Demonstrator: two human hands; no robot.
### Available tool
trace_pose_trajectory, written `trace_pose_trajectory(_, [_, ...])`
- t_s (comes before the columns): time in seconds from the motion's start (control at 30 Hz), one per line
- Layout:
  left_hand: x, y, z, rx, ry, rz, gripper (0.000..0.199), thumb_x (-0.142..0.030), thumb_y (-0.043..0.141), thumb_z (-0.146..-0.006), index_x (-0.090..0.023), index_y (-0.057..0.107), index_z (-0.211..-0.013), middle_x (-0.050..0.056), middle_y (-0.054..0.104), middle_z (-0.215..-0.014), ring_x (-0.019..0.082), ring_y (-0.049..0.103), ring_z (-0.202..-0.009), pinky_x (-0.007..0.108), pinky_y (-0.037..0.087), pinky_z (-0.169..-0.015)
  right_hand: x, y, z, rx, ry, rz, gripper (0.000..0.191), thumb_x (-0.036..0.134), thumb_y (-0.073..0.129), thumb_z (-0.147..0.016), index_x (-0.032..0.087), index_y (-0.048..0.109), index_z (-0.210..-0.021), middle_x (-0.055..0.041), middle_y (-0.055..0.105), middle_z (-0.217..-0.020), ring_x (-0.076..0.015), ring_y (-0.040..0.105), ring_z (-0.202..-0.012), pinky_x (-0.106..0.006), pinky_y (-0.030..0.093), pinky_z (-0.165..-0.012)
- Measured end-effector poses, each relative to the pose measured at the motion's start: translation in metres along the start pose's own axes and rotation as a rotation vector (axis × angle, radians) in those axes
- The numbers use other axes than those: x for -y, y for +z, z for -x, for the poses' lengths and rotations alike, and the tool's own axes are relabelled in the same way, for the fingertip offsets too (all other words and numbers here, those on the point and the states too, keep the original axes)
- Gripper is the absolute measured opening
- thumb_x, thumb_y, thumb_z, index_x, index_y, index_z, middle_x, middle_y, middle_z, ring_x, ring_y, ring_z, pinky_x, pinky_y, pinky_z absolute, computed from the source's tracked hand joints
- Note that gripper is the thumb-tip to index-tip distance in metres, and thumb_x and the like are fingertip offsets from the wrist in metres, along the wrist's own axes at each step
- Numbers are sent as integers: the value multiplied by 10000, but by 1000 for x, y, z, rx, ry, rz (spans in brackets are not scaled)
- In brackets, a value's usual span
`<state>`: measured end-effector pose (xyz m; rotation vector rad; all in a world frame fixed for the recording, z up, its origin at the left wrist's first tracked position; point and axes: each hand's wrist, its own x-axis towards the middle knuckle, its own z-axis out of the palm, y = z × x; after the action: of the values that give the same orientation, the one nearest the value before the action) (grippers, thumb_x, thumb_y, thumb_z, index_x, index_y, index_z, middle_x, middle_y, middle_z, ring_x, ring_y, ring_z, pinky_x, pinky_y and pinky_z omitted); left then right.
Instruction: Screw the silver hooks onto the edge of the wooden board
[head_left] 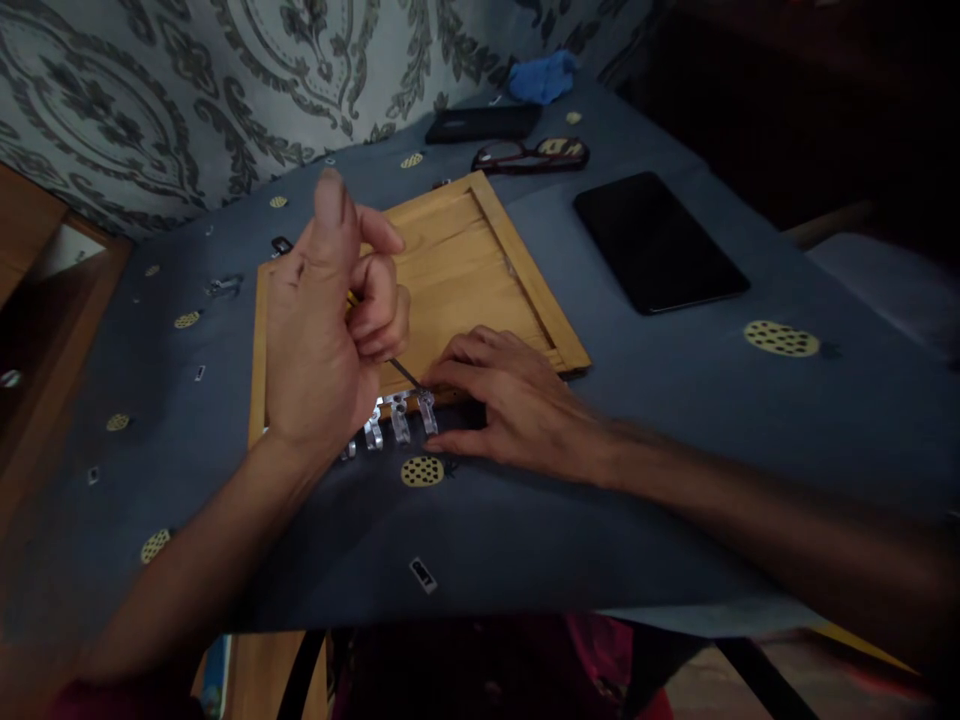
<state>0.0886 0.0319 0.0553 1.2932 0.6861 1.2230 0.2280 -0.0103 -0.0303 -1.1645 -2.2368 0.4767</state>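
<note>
My left hand (322,320) is closed around a screwdriver (405,373), thumb pointing up. A bit of yellow handle shows between the fingers, and the thin shaft slants down to the near edge of a framed wooden board (480,290). Along that edge sits a row of several shiny metal hooks (400,420), partly hidden by my left wrist. The rightmost hook (427,412) lies under the shaft's tip. My right hand (510,405) pinches around it, index finger beside the tip and thumb below. Any screw there is too small to make out.
On the blue pineapple-print tablecloth (675,420) lie a black tablet (660,242), eyeglasses (530,156), a dark flat phone-like object (484,122) and a blue cloth (541,77). A loose metal piece (223,287) rests left of the board. Patterned fabric (225,90) hangs behind.
</note>
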Motion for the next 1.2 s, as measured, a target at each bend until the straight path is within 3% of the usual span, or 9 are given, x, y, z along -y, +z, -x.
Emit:
trace_pose_trajectory(0.17, [-4,3,-2,110,-55,-84,492,-528,493,-950,-196,554,-592,-76,165,-384,52,73,-328,239,81,-340,0,0,0,-12,-12,-3,487,567,752,-769,154,699,-1021,-81,628,-945,-240,533,-895,-360,371,-759])
trace_pose_trajectory(0.37, [-8,1,-8,267,-170,-65,531,-588,510,-922,-192,518,-568,-86,145,-400,37,58,-321,212,85,-318,-1,0,1,-33,-30,5,448,546,748,-785,152,703,-994,-67,603,-894,-218,514,-848,-338,352,-734])
trace_pose_trajectory(0.57, [-4,-4,-11,429,-146,-14,528,-603,526,-913,-179,541,-598,-100,149,-398,22,78,-294,171,113,-294,-1,0,0,-12,-18,-12,469,568,737,-787,160,700,-1015,-84,633,-974,-238,535,-906,-360,373,-779])
trace_pose_trajectory(0.63, [-7,-4,-9,391,-71,-8,527,-596,531,-915,-177,552,-595,-103,143,-388,23,76,-291,179,120,-291,0,-1,0,-1,-9,-9,481,568,738,-786,153,698,-1026,-89,634,-970,-240,539,-902,-364,378,-777])
trace_pose_trajectory(0.7, [-15,-2,-7,266,11,-15,521,-554,509,-944,-176,557,-588,-99,139,-395,27,74,-300,191,122,-294,0,-1,0,0,-8,-8,487,570,738,-785,146,696,-1021,-88,634,-954,-237,540,-892,-365,382,-780])
trace_pose_trajectory(0.83, [-35,6,2,20,57,-60,603,-395,259,-1050,-160,550,-577,-72,184,-448,44,90,-333,209,120,-309,-1,-1,0,-9,-10,-23,487,576,738,-781,160,696,-1030,-75,633,-947,-234,539,-895,-360,381,-783])
trace_pose_trajectory(0.9, [-37,7,5,16,39,-70,630,-329,169,-1060,-153,551,-590,-67,179,-444,52,90,-342,211,124,-315,-1,-1,0,-5,-11,-31,499,585,730,-783,162,697,-1046,-73,632,-949,-236,538,-903,-359,377,-780])
trace_pose_trajectory(1.03, [-27,2,8,96,14,-125,555,-305,249,-1054,-172,561,-616,-63,217,-409,54,125,-324,229,160,-333,-1,-1,0,-9,-10,-27,501,583,733,-782,151,697,-1033,-76,623,-941,-233,534,-893,-358,374,-774])
trace_pose_trajectory(1.2, [-17,-2,11,8,59,-169,456,-488,496,-969,-187,545,-631,-69,233,-416,52,146,-346,252,162,-351,0,-1,1,-18,0,-22,470,560,744,-784,164,696,-1033,-72,622,-954,-231,532,-910,-348,376,-775])
